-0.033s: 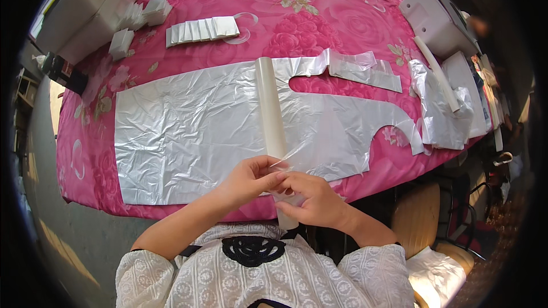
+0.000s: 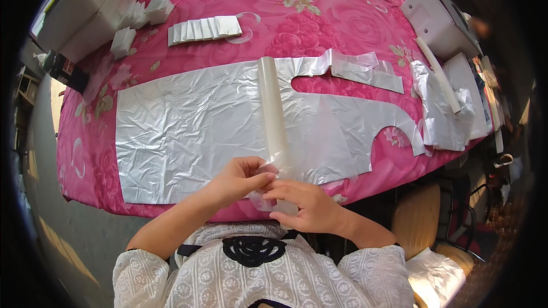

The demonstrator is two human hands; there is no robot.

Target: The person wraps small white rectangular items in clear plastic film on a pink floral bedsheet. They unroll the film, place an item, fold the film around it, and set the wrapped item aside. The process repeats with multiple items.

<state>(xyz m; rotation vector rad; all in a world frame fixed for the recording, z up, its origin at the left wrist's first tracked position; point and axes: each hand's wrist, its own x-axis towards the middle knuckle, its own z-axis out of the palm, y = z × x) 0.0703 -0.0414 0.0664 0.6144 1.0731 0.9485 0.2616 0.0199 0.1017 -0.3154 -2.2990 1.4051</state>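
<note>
I am apparently gathering clear film (image 2: 264,201) at the pale tube (image 2: 272,102), left hand (image 2: 240,179) pinching it, right hand (image 2: 308,204) half-parted; the next move likely calls for even tension.

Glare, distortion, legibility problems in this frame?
Head view: glare streaks the crinkled plastic sheet; head view: fisheye bows the pink tablecloth, corners black; head view: sunlight stripes the floor, lower left; head view: translucent film at left hand and right hand is hard to trace.
</note>
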